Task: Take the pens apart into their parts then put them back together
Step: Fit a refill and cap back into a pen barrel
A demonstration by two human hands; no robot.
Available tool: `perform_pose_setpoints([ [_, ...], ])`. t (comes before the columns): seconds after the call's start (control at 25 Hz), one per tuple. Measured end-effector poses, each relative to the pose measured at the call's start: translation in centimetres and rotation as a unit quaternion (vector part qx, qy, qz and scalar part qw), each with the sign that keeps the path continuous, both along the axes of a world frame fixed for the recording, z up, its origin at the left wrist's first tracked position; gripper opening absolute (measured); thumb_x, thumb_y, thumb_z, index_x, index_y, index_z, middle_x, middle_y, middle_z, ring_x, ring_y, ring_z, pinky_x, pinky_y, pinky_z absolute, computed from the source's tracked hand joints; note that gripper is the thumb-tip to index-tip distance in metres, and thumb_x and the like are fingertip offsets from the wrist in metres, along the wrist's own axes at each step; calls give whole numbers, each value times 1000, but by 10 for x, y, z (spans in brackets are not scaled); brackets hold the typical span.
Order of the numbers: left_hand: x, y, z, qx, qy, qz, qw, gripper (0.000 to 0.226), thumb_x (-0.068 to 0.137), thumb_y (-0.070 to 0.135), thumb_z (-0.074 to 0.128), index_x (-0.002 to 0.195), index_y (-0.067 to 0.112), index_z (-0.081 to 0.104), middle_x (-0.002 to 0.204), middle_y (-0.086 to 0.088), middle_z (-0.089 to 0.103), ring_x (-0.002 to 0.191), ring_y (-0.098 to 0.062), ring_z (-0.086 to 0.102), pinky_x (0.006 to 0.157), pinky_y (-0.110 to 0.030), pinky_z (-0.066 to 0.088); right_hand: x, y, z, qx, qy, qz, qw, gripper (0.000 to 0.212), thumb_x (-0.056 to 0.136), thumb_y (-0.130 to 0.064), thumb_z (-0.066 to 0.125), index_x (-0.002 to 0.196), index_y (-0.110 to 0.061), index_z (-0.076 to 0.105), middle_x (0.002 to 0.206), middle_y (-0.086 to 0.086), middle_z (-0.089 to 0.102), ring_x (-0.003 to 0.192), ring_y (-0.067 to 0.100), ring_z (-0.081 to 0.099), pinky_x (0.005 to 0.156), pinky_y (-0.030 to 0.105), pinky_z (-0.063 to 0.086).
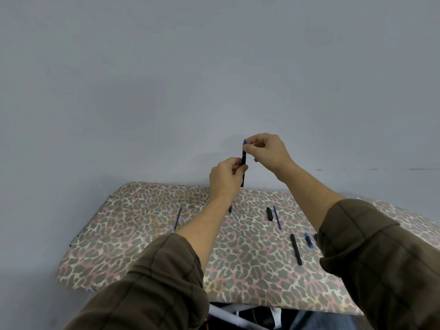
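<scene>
I hold a black pen barrel [243,160] upright above the table. My left hand [226,177] grips its lower part. My right hand [266,151] pinches a small blue piece [244,142] at its top end. On the leopard-print surface [142,234] lie loose parts: a thin blue refill [177,218] at the left, a short black piece [269,213] beside another blue refill [277,217], a long black barrel [296,249], and a blue cap [308,240] at the right. A small black part [230,209] peeks out behind my left wrist.
The patterned board stands against a plain grey wall [214,79]. Its left edge has a metal rim [90,222]. White frame tubing [228,315] shows below the near edge. My olive sleeves cover the lower corners of the view.
</scene>
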State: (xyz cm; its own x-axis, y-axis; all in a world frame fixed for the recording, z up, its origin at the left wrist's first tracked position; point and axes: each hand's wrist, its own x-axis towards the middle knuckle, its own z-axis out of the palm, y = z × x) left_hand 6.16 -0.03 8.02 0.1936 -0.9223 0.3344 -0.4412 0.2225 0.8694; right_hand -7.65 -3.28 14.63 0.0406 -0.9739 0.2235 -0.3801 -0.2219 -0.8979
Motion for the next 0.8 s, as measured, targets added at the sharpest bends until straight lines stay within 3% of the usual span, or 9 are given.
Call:
perform_pose_setpoints([
  [0.12,0,1,1,2,2,1,1000,13,93,27,72,105,24,77,88,12,77,82,-4,71,76,-25,55,-1,2,1,1,-4,1,1000,15,85,-31,82,89,-18,76,93,7,78,83,18,68,86,47,59],
  [0.28,-1,1,4,3,3,-3,1000,13,93,26,72,105,23,77,87,11,77,81,-4,71,75,-23,54,-4,2,2,8,-25,21,999,13,91,-26,75,103,-22,79,105,2,78,105,26,71,88,44,61],
  [0.48,-2,3,5,2,3,-4,1000,15,95,26,71,108,22,77,90,9,78,83,-7,71,78,-25,55,-2,2,5,13,-4,12,1000,13,87,-27,80,94,-17,78,95,8,79,91,24,72,89,45,59],
  [0.56,-1,3,5,1,5,-4,1000,15,95,25,71,108,22,77,91,8,78,84,-7,72,78,-25,56,-3,2,5,17,-15,11,1000,20,85,-31,82,95,-15,77,101,5,79,97,25,72,85,44,59],
  [0.68,-1,2,5,0,5,-7,1000,14,94,25,71,107,21,77,91,7,78,84,-7,72,79,-26,57,-4,1,4,19,-29,25,999,14,90,-25,76,100,-16,79,108,2,77,106,24,71,85,43,62],
  [0.8,-3,3,4,1,3,-9,1000,15,95,26,71,108,23,77,90,9,78,83,-5,71,77,-24,55,-4,1,3,17,0,14,1000,13,88,-25,79,96,-15,79,98,8,79,96,27,72,90,44,61],
])
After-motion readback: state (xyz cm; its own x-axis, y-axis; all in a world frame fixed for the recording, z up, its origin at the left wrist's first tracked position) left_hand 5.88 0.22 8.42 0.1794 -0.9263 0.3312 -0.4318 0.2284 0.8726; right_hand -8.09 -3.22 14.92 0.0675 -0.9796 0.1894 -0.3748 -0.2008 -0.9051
